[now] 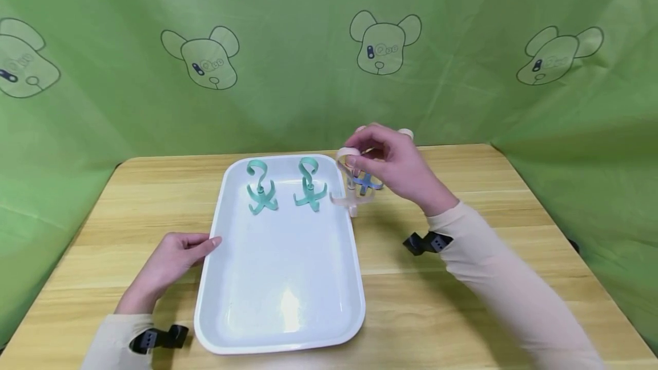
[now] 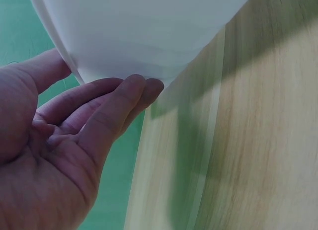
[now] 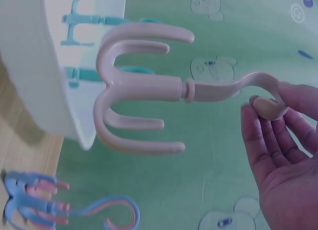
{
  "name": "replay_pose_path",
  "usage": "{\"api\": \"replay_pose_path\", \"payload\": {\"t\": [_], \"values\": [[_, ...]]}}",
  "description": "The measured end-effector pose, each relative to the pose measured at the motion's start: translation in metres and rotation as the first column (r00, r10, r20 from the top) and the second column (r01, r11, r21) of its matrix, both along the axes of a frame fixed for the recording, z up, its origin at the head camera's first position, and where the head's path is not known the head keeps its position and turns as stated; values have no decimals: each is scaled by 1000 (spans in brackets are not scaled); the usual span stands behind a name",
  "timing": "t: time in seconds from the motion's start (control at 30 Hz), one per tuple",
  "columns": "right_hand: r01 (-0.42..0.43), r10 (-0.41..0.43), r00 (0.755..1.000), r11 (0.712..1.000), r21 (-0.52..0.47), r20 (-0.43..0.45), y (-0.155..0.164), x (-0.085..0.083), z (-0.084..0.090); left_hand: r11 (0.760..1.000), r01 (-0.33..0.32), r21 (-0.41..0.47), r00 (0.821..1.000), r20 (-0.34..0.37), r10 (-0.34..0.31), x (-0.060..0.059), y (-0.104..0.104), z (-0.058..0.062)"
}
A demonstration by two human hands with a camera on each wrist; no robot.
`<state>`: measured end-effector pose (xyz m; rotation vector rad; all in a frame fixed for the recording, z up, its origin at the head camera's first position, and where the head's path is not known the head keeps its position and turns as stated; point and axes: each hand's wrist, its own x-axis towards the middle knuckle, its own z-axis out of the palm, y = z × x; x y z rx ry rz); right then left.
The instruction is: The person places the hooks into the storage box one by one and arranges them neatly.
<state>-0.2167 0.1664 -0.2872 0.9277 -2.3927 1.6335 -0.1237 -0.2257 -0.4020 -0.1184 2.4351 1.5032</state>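
A white tray lies in the middle of the wooden table. Two teal four-pronged hooks stand at its far end. My right hand pinches the top curl of a pale pink hook, held upright just outside the tray's far right rim. The right wrist view shows the pink hook with its prongs spread beside the tray wall, my right hand pinching its curl. My left hand touches the tray's left rim, its fingertips against the tray wall.
A blue hook lies on the table behind the pink one, under my right hand. Blue and pink hooks show together in the right wrist view. Green cloth walls surround the table on three sides.
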Motion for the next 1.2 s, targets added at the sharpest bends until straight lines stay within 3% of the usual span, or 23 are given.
{"api": "replay_pose_path", "payload": {"t": [0.6,1.2], "values": [[-148,144,989,983,110,46,-59,-13,-7,1000,-2,-31,1000,-2,2,-2,1,-1],[-229,210,973,925,304,93,-112,-15,-25,1000,7,-11,1000,9,-7,0,0,0]]}}
